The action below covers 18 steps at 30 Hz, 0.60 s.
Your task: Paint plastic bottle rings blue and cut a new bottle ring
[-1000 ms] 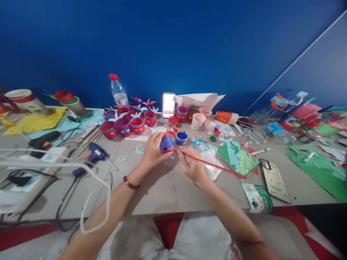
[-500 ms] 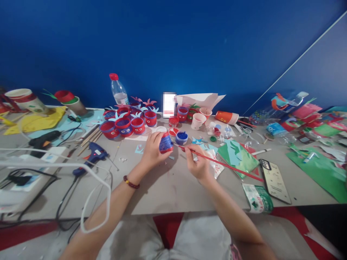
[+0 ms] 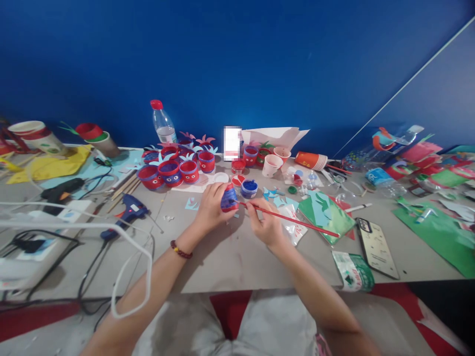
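Note:
My left hand is wrapped round a small cup painted blue with red edges, tilted on its side above the table. Between the fingers of my right hand is a long red paintbrush, its tip at the cup's blue side. Just behind stand an open jar of blue paint and a round red lid. An open container of red paint sits farther back.
Painted cups with eyes and a bottle stand behind, left of centre. A blue glue gun and cables lie left. Paper cups, green sheets and a phone are on the right.
My right hand and the paintbrush have moved slightly left, bringing the brush tip onto the cup. The cup in my left hand has shifted a little right and turned slightly.

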Motion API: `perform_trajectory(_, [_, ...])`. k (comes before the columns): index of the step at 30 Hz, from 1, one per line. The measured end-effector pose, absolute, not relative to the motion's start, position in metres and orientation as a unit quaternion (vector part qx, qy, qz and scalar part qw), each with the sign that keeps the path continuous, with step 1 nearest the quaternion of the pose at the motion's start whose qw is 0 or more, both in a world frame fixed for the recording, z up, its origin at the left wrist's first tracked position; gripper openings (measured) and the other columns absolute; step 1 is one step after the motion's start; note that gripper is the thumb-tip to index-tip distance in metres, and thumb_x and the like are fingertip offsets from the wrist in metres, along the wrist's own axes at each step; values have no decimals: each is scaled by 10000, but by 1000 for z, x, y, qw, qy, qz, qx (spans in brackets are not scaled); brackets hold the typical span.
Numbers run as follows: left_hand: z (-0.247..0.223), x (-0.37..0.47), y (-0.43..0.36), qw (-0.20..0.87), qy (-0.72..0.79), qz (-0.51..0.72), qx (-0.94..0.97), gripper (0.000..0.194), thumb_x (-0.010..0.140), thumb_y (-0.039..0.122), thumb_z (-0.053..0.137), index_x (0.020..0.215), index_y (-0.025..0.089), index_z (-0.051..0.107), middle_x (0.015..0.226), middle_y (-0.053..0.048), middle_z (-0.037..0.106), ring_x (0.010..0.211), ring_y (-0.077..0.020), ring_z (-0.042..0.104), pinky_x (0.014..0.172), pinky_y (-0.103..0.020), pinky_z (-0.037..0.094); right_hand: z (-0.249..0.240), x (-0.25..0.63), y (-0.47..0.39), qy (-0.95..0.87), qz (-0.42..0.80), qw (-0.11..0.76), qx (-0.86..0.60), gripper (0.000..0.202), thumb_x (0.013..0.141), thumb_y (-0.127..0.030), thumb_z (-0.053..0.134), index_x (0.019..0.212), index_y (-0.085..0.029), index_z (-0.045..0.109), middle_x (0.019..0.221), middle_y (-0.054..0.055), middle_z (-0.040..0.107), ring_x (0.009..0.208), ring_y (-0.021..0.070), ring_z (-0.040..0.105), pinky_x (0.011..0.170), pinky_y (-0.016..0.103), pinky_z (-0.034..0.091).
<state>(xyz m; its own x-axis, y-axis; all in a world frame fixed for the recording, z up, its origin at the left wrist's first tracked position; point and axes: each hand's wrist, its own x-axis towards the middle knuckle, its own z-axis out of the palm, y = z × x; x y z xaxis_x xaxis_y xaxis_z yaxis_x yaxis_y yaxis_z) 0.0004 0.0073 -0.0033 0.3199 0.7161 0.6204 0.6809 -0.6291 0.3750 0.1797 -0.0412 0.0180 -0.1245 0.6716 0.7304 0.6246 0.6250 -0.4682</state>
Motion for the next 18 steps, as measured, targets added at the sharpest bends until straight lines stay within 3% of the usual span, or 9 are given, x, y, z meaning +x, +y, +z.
perform_trajectory(4, [2,-1,7,52,434,392,810,612,688,347,756,1218,193,493,1166,-111,568,1092,-304,539,961,-475,452,16,190,-37,-719,13,516,-465,153,931,-232,479,808,-229,570,721,27,651,667,180,619,616,301,477])
perform_trajectory(12, [-1,3,5,76,415,372,827,621,672,303,762,1226,197,501,1207,-120,562,1118,-315,529,963,-484,451,8,181,-42,-716,150,523,-438,95,917,-240,527,866,-214,602,801,27,678,743,169,656,680,295,518])
perform_trajectory(18, [0,1,4,89,392,378,834,651,688,350,762,1259,201,488,1235,-126,549,1136,-315,517,977,-485,445,18,176,-43,-728,100,524,-431,112,920,-223,501,848,-222,586,768,21,677,694,164,645,634,279,511])
